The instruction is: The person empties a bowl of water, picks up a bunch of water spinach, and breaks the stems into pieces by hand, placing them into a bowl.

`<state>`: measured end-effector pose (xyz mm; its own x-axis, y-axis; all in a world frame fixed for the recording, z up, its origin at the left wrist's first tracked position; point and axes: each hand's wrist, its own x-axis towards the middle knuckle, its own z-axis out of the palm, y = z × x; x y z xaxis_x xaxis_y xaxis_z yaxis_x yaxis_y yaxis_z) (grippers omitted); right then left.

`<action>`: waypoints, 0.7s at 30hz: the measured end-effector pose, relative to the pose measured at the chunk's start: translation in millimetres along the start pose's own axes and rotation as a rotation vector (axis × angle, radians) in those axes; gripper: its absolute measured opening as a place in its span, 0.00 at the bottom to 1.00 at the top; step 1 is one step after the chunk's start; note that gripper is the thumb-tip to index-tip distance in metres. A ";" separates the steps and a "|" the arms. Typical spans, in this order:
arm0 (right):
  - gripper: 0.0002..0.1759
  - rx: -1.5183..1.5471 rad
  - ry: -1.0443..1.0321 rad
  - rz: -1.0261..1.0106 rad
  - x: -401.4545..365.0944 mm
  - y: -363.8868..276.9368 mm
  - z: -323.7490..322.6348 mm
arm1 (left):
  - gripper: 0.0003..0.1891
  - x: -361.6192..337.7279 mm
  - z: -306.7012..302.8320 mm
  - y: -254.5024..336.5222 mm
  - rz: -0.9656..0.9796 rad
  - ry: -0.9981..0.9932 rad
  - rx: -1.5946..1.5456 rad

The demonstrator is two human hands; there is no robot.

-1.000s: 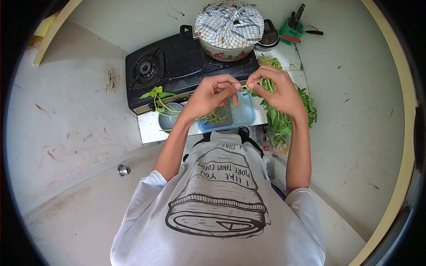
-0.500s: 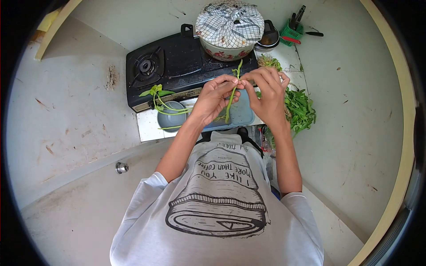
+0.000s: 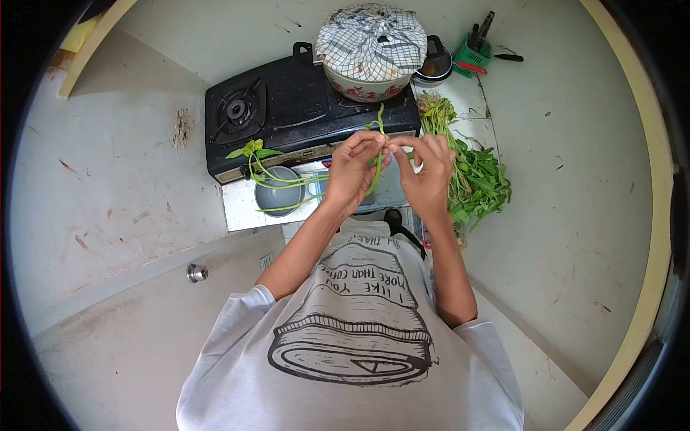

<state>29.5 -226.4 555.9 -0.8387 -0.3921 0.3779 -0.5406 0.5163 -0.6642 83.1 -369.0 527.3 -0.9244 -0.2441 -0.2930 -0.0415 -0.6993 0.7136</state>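
In the head view my left hand (image 3: 351, 172) pinches a green leafy-vegetable stem (image 3: 374, 184) between thumb and fingertips. The stem stands nearly upright in the view, its upper tip poking above the fingers. My right hand (image 3: 427, 176) has its thumb and index finger closed at the same spot on the stem, touching the left fingertips. Beneath the hands lies a blue tray (image 3: 390, 192), partly covered by them. On the left, several long stems with leaves (image 3: 253, 149) rest across a grey bowl (image 3: 277, 201). A large bunch of leafy greens (image 3: 483, 183) lies to the right.
Behind the hands is a black gas stove (image 3: 295, 108). It carries a flowered pot (image 3: 366, 87) wrapped on top with a checked cloth (image 3: 370, 43). A smaller lidded pot (image 3: 435, 68) and a green basket (image 3: 471, 56) with knives stand at back right.
Both hands have come slightly lower in the view, toward my body, with the stem between them. My right hand has shifted left, uncovering more of the greens bunch.
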 end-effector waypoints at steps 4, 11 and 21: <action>0.05 0.469 -0.077 0.309 -8.6 5.6 5.9 | 0.06 4.6 1.9 7.2 0.041 0.065 -0.055; 0.06 1.104 -0.064 0.300 -14.6 20.8 4.2 | 0.07 2.5 -7.4 12.4 -0.146 -0.113 -0.045; 0.07 0.982 -0.192 0.358 -39.2 45.9 -2.1 | 0.08 4.6 -13.2 20.4 0.030 -0.097 -0.183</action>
<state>37.4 -185.8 511.9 -0.8677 -0.4970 0.0058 0.0978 -0.1822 -0.9784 83.0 -393.2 532.1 -0.9567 -0.2075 -0.2042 0.0483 -0.8049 0.5915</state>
